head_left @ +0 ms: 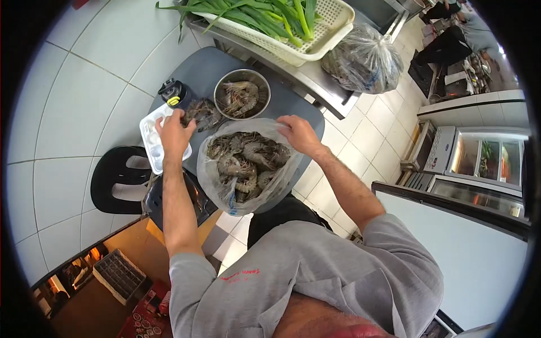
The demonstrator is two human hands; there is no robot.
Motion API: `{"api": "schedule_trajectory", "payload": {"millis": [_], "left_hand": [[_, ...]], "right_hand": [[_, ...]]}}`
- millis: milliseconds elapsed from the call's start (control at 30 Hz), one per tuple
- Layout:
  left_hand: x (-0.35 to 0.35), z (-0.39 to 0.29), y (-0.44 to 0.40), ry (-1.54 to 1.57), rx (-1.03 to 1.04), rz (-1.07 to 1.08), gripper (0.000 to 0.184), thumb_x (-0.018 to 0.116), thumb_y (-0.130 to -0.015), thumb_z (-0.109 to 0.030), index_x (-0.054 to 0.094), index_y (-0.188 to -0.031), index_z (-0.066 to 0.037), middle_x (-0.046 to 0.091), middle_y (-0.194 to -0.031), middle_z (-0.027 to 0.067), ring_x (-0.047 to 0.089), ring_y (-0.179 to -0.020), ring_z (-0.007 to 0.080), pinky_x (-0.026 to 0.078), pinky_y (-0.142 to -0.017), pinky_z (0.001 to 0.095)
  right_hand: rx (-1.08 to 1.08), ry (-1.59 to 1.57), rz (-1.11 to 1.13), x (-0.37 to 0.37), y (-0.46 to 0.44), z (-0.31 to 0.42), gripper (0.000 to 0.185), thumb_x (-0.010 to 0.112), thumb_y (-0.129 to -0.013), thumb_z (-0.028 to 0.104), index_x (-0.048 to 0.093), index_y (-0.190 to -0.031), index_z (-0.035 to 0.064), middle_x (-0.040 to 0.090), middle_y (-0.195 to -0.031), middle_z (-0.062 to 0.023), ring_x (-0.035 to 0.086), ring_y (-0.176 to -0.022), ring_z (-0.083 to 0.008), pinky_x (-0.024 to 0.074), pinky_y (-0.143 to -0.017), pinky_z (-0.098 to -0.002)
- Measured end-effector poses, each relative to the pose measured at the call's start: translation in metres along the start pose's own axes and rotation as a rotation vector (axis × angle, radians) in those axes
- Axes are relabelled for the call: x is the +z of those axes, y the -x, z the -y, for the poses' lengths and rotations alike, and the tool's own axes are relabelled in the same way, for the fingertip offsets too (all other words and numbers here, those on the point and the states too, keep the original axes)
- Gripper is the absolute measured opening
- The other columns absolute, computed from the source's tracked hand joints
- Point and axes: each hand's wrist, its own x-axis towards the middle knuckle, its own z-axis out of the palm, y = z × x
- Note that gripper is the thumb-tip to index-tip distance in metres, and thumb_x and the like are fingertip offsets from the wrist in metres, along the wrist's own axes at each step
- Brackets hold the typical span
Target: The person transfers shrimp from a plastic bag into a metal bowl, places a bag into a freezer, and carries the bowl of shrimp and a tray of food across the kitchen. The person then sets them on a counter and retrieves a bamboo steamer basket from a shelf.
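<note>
A clear plastic bag (209,188) full of raw shrimp (248,160) stands open at the near edge of the grey table. My right hand (300,135) pinches its rim at the upper right. Close to a small pile of shrimp (204,115) on the tabletop, my left hand (176,135) has its fingers apart, partly over a white compartment tray (153,147). A steel bowl (267,89) behind the bag contains several shrimp. Beside the pile stands a dark bottle (174,93) with a yellow catch on its lid.
Long green leaves lie in a cream perforated basket (329,42) on a steel counter (315,81). A filled, tied plastic bag (366,59) sits at that counter's end. A black chair (104,177) is at the left. Another person (451,45) is at the far right.
</note>
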Motion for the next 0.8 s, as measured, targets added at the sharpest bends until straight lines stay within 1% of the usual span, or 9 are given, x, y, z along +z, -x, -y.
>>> {"api": "schedule_trajectory", "payload": {"millis": [33,133,167,200,300,333,467,633,800], "left_hand": [[-0.024,-0.017,0.000,-0.016,0.010,-0.046,0.029,0.072,-0.070,-0.023,0.057,-0.088,-0.006,0.060,-0.072,0.0068,0.058,-0.073,0.0231,0.038,-0.086,0.0418],[-0.078,-0.056,0.006,0.337,-0.118,0.030,0.030,0.073,-0.071,-0.022,0.055,-0.085,-0.002,0.059,-0.070,0.0088,0.057,-0.067,0.0227,0.045,-0.069,0.0350],[-0.087,-0.067,0.015,0.433,-0.193,0.109,0.034,0.076,-0.070,-0.021,0.055,-0.087,0.000,0.056,-0.073,0.0070,0.052,-0.069,0.0161,0.044,-0.065,0.0278],[-0.088,-0.079,0.024,0.530,-0.141,0.108,0.032,0.074,-0.070,-0.020,0.054,-0.086,0.000,0.057,-0.069,0.0081,0.052,-0.062,0.0179,0.045,-0.060,0.0314],[-0.063,-0.102,0.048,0.632,-0.242,0.509,0.035,0.074,-0.069,-0.027,0.056,-0.088,-0.003,0.063,-0.077,0.0102,0.058,-0.070,0.0194,0.046,-0.065,0.0331],[-0.041,-0.104,0.054,0.578,-0.101,0.601,0.031,0.073,-0.071,-0.027,0.058,-0.084,-0.003,0.062,-0.074,0.0105,0.059,-0.069,0.0229,0.047,-0.064,0.0337],[0.010,-0.063,0.010,0.410,-0.345,0.187,0.022,0.063,-0.079,-0.025,0.063,-0.080,-0.004,0.065,-0.081,0.0146,0.063,-0.078,0.0316,0.048,-0.066,0.0382],[0.079,-0.023,-0.033,-0.068,-0.328,0.520,0.029,0.061,-0.079,-0.027,0.061,-0.100,-0.007,0.064,-0.104,0.0155,0.060,-0.098,0.0324,0.047,-0.083,0.0418],[0.108,-0.022,-0.045,-0.218,-0.399,0.711,0.048,0.061,-0.079,-0.026,0.048,-0.121,-0.006,0.058,-0.116,0.0175,0.055,-0.110,0.0327,0.043,-0.092,0.0429]], "right_hand": [[-0.003,-0.002,0.001,-0.002,0.000,0.000,0.025,0.061,-0.082,0.014,0.061,-0.106,0.0081,0.060,-0.093,-0.0151,0.058,-0.090,-0.0313,0.0457,-0.080,-0.0388],[-0.015,-0.009,0.007,-0.003,-0.002,0.005,0.026,0.063,-0.081,0.016,0.061,-0.105,0.0075,0.060,-0.090,-0.0152,0.059,-0.086,-0.0304,0.0464,-0.076,-0.0378],[0.033,-0.036,0.004,-0.007,-0.003,0.008,0.027,0.063,-0.081,0.017,0.061,-0.106,0.0071,0.061,-0.087,-0.0148,0.059,-0.081,-0.0287,0.0467,-0.074,-0.0365],[0.080,-0.061,0.001,-0.010,-0.005,0.010,0.027,0.064,-0.081,0.018,0.062,-0.106,0.0068,0.061,-0.085,-0.0144,0.059,-0.077,-0.0269,0.0470,-0.072,-0.0352],[0.137,-0.147,0.041,-0.010,-0.012,0.003,0.026,0.062,-0.084,0.020,0.063,-0.106,0.0063,0.061,-0.074,-0.0098,0.056,-0.068,-0.0175,0.0460,-0.067,-0.0306],[0.114,-0.162,0.059,-0.007,-0.016,0.003,0.026,0.062,-0.084,0.020,0.063,-0.106,0.0063,0.061,-0.074,-0.0098,0.056,-0.068,-0.0175,0.0460,-0.067,-0.0306],[0.180,-0.221,0.113,-0.011,-0.014,-0.005,0.025,0.062,-0.085,0.021,0.063,-0.105,0.0059,0.059,-0.072,-0.0054,0.053,-0.065,-0.0138,0.0446,-0.063,-0.0295],[0.177,-0.183,0.130,-0.021,-0.010,0.006,0.024,0.061,-0.085,0.020,0.063,-0.105,0.0052,0.059,-0.072,-0.0049,0.051,-0.064,-0.0117,0.0437,-0.062,-0.0274],[0.233,-0.333,0.101,-0.021,-0.002,0.010,0.026,0.058,-0.089,0.024,0.062,-0.104,0.0032,0.060,-0.075,-0.0047,0.051,-0.066,-0.0101,0.0439,-0.063,-0.0261]]}}
